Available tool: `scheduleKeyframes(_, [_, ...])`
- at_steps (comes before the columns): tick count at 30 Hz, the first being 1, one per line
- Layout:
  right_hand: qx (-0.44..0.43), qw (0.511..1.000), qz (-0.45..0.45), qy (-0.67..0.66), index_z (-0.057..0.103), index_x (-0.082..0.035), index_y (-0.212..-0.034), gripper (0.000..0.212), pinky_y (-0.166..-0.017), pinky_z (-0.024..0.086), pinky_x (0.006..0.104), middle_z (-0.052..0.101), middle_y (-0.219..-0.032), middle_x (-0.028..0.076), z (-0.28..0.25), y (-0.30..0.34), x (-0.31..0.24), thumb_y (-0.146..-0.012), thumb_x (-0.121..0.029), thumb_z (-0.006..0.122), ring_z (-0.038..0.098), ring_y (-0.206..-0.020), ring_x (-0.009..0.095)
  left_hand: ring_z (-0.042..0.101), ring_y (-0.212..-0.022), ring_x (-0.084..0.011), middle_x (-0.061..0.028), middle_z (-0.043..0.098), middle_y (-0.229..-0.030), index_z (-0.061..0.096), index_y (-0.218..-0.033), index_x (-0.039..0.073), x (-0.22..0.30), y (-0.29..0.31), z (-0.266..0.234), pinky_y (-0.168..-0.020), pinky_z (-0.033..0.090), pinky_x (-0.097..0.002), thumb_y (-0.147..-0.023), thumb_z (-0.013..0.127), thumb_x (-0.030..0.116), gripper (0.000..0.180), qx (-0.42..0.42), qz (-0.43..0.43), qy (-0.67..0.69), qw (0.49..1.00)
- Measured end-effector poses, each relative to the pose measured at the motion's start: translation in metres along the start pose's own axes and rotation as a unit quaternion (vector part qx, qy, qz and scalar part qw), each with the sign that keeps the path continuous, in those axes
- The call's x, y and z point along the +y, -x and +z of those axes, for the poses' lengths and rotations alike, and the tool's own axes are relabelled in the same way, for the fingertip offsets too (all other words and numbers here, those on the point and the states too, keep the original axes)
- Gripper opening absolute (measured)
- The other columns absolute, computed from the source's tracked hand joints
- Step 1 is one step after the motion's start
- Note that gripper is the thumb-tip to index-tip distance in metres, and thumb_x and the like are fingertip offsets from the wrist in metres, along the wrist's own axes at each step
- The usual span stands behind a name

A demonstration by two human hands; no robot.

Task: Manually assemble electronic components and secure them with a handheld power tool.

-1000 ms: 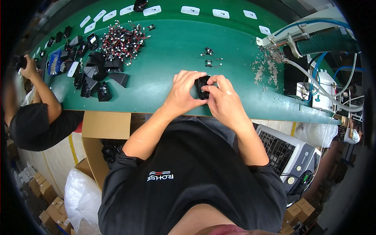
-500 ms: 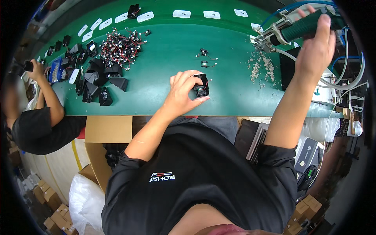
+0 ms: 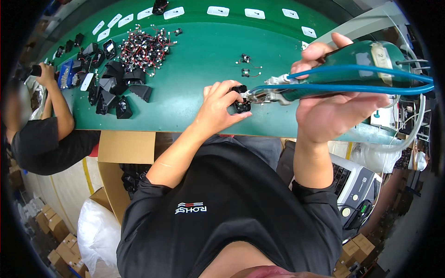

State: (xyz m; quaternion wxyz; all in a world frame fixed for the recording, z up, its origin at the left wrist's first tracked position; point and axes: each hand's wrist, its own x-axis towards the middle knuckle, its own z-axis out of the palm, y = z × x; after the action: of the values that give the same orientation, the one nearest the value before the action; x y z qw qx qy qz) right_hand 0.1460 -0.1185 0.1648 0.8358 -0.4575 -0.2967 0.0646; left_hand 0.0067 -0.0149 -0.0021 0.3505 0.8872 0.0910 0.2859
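Observation:
My left hand (image 3: 214,105) has its fingers and thumb closed round a small black plastic housing (image 3: 242,106) at the table's front middle. My right hand (image 3: 324,113) is wrapped round a green air screwdriver (image 3: 354,58) with blue hoses, held sideways. Its metal tip meets the housing beside my left fingertips; whether it sits on a screw is too small to tell. Just beyond the housing lie two small black parts with wires, one farther (image 3: 244,59) and one nearer (image 3: 246,72).
A heap of wired parts (image 3: 144,48) and several black housings (image 3: 111,85) lie on the left of the green table (image 3: 199,51). White cards (image 3: 218,10) line the back. An open cardboard box (image 3: 126,147) stands at the front edge. A co-worker (image 3: 41,143) sits at far left.
My right hand has brought the screwdriver from the far right down and leftward to the housing. My left hand keeps hold of the housing in nearly the same spot.

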Motion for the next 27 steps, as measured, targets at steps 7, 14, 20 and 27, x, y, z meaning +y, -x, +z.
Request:
scheduleKeyframes(7, [-0.082, 0.995, -0.039, -0.039, 0.051, 0.006, -0.135, 0.117, -0.059, 0.052, 0.0310, 0.061, -0.078, 0.014, -0.009, 0.010, 0.018, -0.085, -0.096, 0.024, 0.060, -0.062, 0.019, 0.060, -0.107, -0.0235, -0.0025, 0.064, -0.124, 0.071, -0.091, 0.011, 0.000, 0.000, 0.001, -0.094, 0.039, -0.0397, -0.064, 0.095, 0.028, 0.040, 0.007, -0.005, 0.001, 1.000])
scheduleKeyframes(14, [-0.093, 0.989, 0.022, -0.109, 0.051, 0.006, -0.133, 0.124, -0.060, 0.053, 0.0319, 0.058, -0.077, 0.011, -0.016, 0.020, 0.031, -0.077, -0.102, 0.026, 0.058, -0.064, 0.020, 0.060, -0.106, -0.0236, -0.0027, 0.064, -0.122, 0.071, -0.089, 0.010, 0.000, -0.001, 0.001, -0.093, 0.039, -0.0400, -0.063, 0.095, 0.028, 0.039, 0.002, -0.005, 0.001, 1.000])
scheduleKeyframes(20, [-0.045, 0.998, 0.032, -0.036, 0.050, 0.006, -0.134, 0.123, -0.062, 0.053, 0.0322, 0.059, -0.079, 0.012, -0.012, 0.024, 0.029, -0.078, -0.101, 0.028, 0.059, -0.066, 0.021, 0.061, -0.106, -0.0231, -0.0027, 0.065, -0.121, 0.071, -0.087, 0.011, 0.001, -0.001, 0.000, -0.093, 0.039, -0.0398, -0.062, 0.095, 0.027, 0.039, 0.004, -0.006, 0.007, 1.000])
scheduleKeyframes(27, [-0.039, 0.998, 0.039, -0.036, 0.049, 0.006, -0.134, 0.121, -0.063, 0.054, 0.0337, 0.059, -0.080, 0.013, -0.015, 0.025, 0.032, -0.079, -0.100, 0.030, 0.060, -0.067, 0.022, 0.061, -0.114, -0.0253, -0.0044, 0.065, -0.126, 0.072, -0.098, 0.009, -0.001, 0.000, -0.002, -0.096, 0.040, -0.0405, -0.063, 0.095, 0.026, 0.046, -0.023, -0.012, 0.005, 1.000])
